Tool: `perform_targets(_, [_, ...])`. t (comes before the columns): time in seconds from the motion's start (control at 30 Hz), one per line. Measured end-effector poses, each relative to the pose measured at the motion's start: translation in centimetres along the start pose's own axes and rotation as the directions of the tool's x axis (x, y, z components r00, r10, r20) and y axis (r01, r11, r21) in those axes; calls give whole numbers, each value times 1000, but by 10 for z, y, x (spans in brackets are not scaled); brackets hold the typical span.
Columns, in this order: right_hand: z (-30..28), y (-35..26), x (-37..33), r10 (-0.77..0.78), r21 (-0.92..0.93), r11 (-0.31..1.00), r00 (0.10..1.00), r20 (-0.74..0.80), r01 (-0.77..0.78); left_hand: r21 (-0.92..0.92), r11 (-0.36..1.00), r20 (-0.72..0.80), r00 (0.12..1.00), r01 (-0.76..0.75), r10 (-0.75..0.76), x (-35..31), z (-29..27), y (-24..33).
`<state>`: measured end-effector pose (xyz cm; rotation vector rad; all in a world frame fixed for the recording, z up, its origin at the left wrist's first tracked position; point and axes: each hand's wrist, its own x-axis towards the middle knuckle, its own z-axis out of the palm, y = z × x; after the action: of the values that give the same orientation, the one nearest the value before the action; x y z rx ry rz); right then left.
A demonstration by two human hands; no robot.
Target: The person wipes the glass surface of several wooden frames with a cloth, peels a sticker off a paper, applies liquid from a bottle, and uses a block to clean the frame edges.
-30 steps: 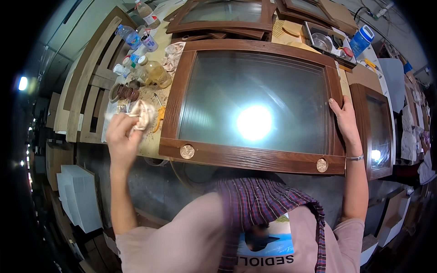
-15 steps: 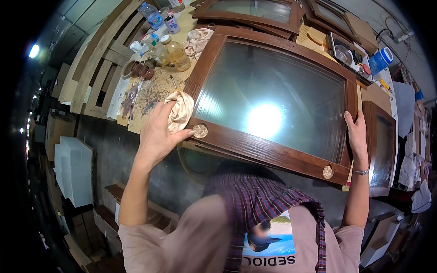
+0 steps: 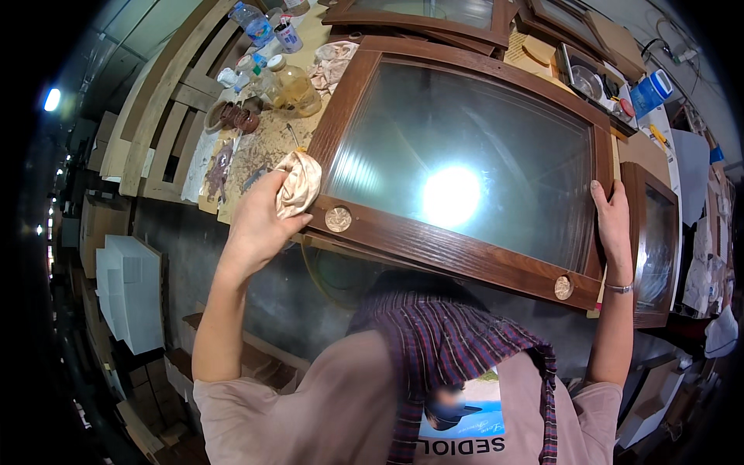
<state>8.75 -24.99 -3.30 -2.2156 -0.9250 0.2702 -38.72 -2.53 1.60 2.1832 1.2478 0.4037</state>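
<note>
A brown wooden cabinet door (image 3: 434, 252) with a glass panel (image 3: 465, 132) lies before me at the table's near edge. Two round hinge holes show in its near rail. Closed round a crumpled cream cloth (image 3: 299, 183), my left hand (image 3: 260, 213) is at the door's near left corner, its thumb beside the frame. My right hand (image 3: 611, 221) grips the right side of the frame, thumb on top; the other fingers are mostly hidden beyond the edge. A bright light reflects in the glass.
Jars (image 3: 291, 89), a water bottle (image 3: 252, 25) and another rag (image 3: 333, 66) stand or lie on the stained tabletop at the left. More framed doors (image 3: 422, 17) are stacked behind, and one (image 3: 652, 240) is at the right. A wooden pallet (image 3: 174, 108) stands left of the table.
My left hand and the cloth have shifted slightly left, with the thumb now nearer the door's corner. The right hand keeps its hold on the frame.
</note>
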Motion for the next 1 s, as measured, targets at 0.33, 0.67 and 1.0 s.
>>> perform_targets(0.33, [3, 5, 2, -23, 3, 1000, 999, -21, 23, -106, 994, -1, 1000, 19, -19, -2, 2, 6])
perform_targets(0.67, [0, -3, -1, 23, -31, 999, 1000, -10, -23, 272, 910, -149, 920, -314, 362, -1, 27, 34])
perform_targets(1.0, [4, 8, -2, -88, 119, 989, 995, -51, 94, -532, 475, 299, 370, -701, 880, -30, 133, 131])
